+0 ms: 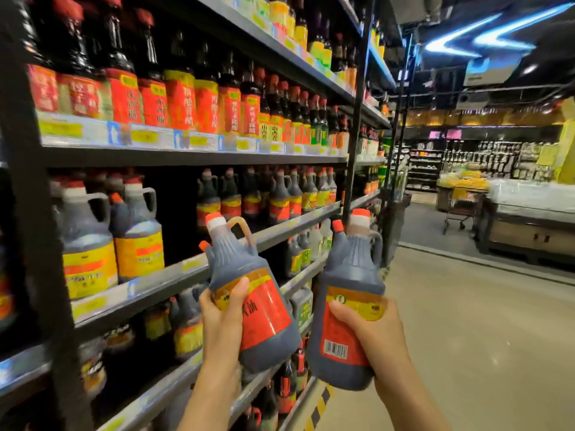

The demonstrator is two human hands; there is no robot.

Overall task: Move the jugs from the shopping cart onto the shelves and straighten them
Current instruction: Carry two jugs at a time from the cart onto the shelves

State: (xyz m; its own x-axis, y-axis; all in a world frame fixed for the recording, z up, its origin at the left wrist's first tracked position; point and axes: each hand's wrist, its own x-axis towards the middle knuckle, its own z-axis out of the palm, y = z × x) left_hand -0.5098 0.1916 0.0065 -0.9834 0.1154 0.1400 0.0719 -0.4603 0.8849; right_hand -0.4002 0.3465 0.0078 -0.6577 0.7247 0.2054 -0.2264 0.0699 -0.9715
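Observation:
I hold two dark jugs with red labels and red-and-white caps up in front of the shelves. My left hand (222,315) grips the left jug (252,293) round its body, tilted a little to the left. My right hand (370,334) grips the right jug (348,309) low on its side, upright, barcode facing me. The two jugs nearly touch at their bases. Behind the left jug, the middle shelf (174,275) has a dark gap between yellow-labelled jugs (137,241) and a row of smaller jugs (280,197). The shopping cart is out of view.
Black shelving fills the left side, with tall bottles (180,98) on the shelf above and more jugs (186,325) below. A black upright post (354,126) stands just behind the right jug. The aisle floor (466,321) opens to the right; a distant cart (460,209) stands by a display counter.

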